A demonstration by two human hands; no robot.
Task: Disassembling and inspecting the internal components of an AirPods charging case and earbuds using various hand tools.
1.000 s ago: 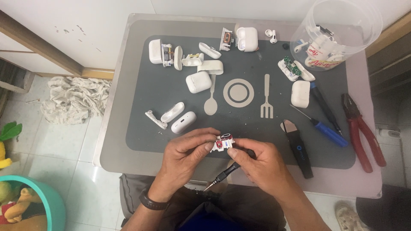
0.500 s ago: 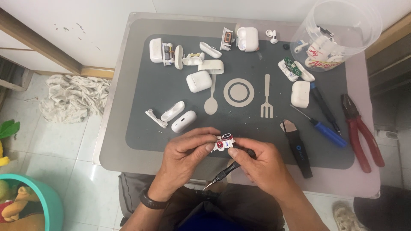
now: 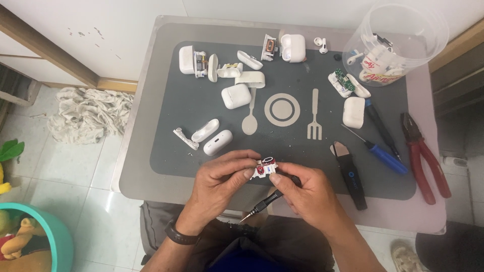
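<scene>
Nothing moved | both hands [image 3: 267,184] still pinch small red-white part [image 3: 264,168] — right also holds screwdriver [image 3: 264,202]

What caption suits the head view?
Both hands, left hand and right hand, pinch a small red-and-white part above the grey mat.
</scene>
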